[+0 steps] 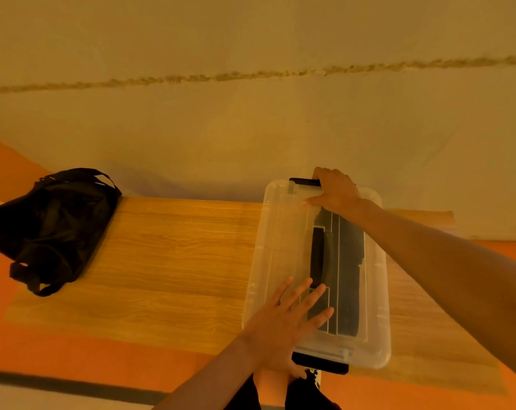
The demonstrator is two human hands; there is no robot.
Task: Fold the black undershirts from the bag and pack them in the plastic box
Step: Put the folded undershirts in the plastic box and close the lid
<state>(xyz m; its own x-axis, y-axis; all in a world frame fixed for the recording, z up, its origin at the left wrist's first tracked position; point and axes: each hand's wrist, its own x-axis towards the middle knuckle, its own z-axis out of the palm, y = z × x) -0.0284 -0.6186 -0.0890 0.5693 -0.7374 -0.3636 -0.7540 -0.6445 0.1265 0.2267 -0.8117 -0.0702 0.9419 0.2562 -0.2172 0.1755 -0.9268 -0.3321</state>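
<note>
The lid (280, 232) of the plastic box (379, 291) is pressed by the flat, splayed left hand (283, 327); the 12 o'clock latch (304, 182) is gripped by the right hand (336, 190).

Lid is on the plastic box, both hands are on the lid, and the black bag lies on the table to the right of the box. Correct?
Not quite: the head view shows the black bag on the table to the left of the plastic box. The lid is on, with the left hand flat on it and the right hand gripping its far end.
</note>
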